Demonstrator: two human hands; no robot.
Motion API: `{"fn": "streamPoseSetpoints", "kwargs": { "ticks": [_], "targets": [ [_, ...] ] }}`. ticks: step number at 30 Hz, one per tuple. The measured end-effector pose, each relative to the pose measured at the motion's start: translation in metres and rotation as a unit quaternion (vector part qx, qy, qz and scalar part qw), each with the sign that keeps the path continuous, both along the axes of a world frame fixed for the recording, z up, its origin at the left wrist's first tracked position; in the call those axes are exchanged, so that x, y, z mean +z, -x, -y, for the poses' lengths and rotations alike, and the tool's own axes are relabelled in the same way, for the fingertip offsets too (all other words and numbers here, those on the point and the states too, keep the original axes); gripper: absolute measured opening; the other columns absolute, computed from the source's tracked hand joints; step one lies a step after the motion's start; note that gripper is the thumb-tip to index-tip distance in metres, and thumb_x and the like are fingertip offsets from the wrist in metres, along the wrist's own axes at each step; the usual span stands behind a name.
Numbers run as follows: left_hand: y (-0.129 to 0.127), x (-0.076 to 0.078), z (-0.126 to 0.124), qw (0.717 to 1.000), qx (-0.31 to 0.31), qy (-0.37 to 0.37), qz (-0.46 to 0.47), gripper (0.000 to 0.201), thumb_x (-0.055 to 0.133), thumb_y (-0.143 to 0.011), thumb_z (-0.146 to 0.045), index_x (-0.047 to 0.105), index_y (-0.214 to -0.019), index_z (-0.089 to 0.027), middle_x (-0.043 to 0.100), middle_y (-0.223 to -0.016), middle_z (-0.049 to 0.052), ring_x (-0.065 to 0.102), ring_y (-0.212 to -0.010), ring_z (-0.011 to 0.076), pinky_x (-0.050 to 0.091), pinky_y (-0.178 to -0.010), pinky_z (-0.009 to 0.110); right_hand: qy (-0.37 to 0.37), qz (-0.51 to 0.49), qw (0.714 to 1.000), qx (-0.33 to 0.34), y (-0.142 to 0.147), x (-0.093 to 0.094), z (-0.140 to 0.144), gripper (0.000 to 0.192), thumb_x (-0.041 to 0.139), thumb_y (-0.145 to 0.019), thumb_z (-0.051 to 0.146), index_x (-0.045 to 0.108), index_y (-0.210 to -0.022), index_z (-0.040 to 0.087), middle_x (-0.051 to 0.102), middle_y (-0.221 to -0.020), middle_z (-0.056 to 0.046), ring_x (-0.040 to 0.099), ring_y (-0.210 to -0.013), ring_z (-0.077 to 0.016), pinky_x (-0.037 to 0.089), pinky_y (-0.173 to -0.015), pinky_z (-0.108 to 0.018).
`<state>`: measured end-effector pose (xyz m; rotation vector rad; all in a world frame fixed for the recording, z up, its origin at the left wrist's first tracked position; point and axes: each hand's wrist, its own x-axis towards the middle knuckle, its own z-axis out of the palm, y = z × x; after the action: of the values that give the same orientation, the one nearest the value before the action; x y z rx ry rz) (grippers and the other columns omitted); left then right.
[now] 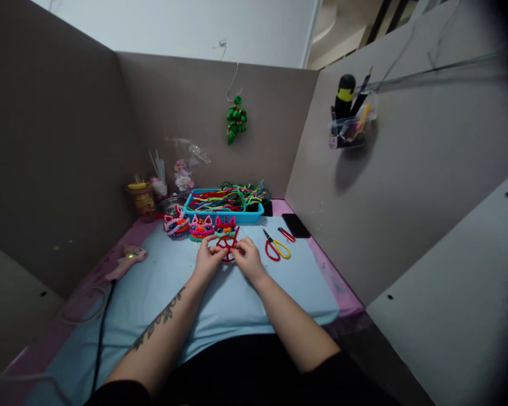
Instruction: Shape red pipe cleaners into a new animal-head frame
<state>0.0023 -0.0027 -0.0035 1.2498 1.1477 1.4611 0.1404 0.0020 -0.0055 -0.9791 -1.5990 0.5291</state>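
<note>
Between my two hands is a red pipe-cleaner ring with spokes (227, 242), one stem sticking up at its upper right. My left hand (211, 252) pinches its left and middle part. From the other side, my right hand (244, 254) grips it near the centre, fingers closed. The fingertips hide part of the spokes. Just behind the ring stand several colourful fuzzy animal-head figures (201, 228) with pointed ears. To the right of my right hand lie scissors (277, 248) with one red and one yellow handle, blades partly apart.
A blue tray (220, 217) heaped with pipe cleaners (232, 198) stands at the back. A red cutter (287, 234) and a black phone (296, 225) lie at right. At left rests a pink glue gun (129, 259) with a black cord. Grey partitions (203, 101) enclose the table; a pen holder (349, 135) hangs right.
</note>
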Motion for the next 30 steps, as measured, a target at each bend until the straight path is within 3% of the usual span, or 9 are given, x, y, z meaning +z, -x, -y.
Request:
{"fn": "streamPoseSetpoints", "kwargs": {
  "ticks": [4,10,15,19,22,26,30],
  "targets": [
    [0.0,0.0,0.0,1.0,-0.001,-0.001,-0.01,0.052,0.07,-0.062,-0.029,0.043,-0.105,-0.018,0.06,-0.057,-0.006,0.055,-0.051,0.0103,0.04,-0.055,0.021,-0.01,0.018,1.0,-0.008,-0.001,-0.001,0.0,0.01,0.053,-0.077,0.022,0.059,-0.068,0.02,0.05,-0.074,-0.001,0.049,-0.07,-0.0141,0.04,-0.063,-0.025],
    [-0.001,0.001,0.001,0.999,-0.036,0.012,0.008,0.056,0.071,-0.062,-0.029,0.041,-0.109,-0.018,0.059,-0.057,-0.006,0.054,-0.05,0.009,0.039,-0.054,0.02,0.042,-0.022,0.999,0.003,-0.008,-0.005,-0.012,0.008,0.06,-0.073,0.026,0.065,-0.075,0.02,0.05,-0.079,-0.001,0.05,-0.072,-0.0142,0.043,-0.065,-0.026],
    [0.0,-0.001,0.001,0.997,-0.073,0.0,0.006,0.058,0.07,-0.063,-0.028,0.04,-0.111,-0.018,0.058,-0.057,-0.007,0.053,-0.049,0.0086,0.038,-0.053,0.019,0.072,-0.015,0.997,0.017,-0.014,-0.008,-0.017,0.009,0.064,-0.071,0.029,0.067,-0.071,0.02,0.048,-0.086,-0.003,0.052,-0.085,-0.0168,0.042,-0.081,-0.03],
    [-0.001,-0.001,0.002,0.997,-0.077,-0.009,-0.017,0.057,0.068,-0.064,-0.029,0.039,-0.112,-0.018,0.057,-0.058,-0.007,0.053,-0.05,0.0087,0.039,-0.053,0.02,0.105,0.028,0.994,0.025,-0.017,-0.007,-0.017,0.011,0.062,-0.071,0.028,0.064,-0.065,0.02,0.05,-0.108,-0.006,0.045,-0.107,-0.0216,0.033,-0.096,-0.036],
    [-0.001,0.0,0.002,0.997,-0.051,-0.023,-0.047,0.056,0.066,-0.066,-0.029,0.039,-0.114,-0.018,0.06,-0.064,-0.004,0.054,-0.053,0.0095,0.041,-0.054,0.02,0.106,0.035,0.993,0.032,-0.016,-0.01,-0.019,0.014,0.058,-0.074,0.027,0.061,-0.063,0.019,0.048,-0.117,-0.007,0.043,-0.113,-0.0213,0.03,-0.099,-0.036],
    [0.003,-0.001,-0.001,0.993,0.047,-0.064,-0.087,0.051,0.065,-0.067,-0.031,0.045,-0.112,-0.018,0.064,-0.076,0.001,0.053,-0.054,0.009,0.041,-0.055,0.022,0.084,-0.002,0.996,-0.007,-0.011,-0.014,-0.021,0.017,0.052,-0.077,0.028,0.058,-0.065,0.018,0.047,-0.117,-0.009,0.044,-0.112,-0.0204,0.033,-0.098,-0.036],
    [0.004,-0.005,-0.003,0.994,0.036,-0.044,-0.089,0.049,0.066,-0.068,-0.035,0.049,-0.11,-0.017,0.064,-0.067,0.0,0.056,-0.057,0.0117,0.042,-0.057,0.022,0.07,-0.034,0.996,-0.053,-0.007,-0.016,-0.021,0.015,0.052,-0.078,0.028,0.058,-0.068,0.018,0.045,-0.118,-0.011,0.044,-0.111,-0.0217,0.034,-0.098,-0.038]
  ]
}}
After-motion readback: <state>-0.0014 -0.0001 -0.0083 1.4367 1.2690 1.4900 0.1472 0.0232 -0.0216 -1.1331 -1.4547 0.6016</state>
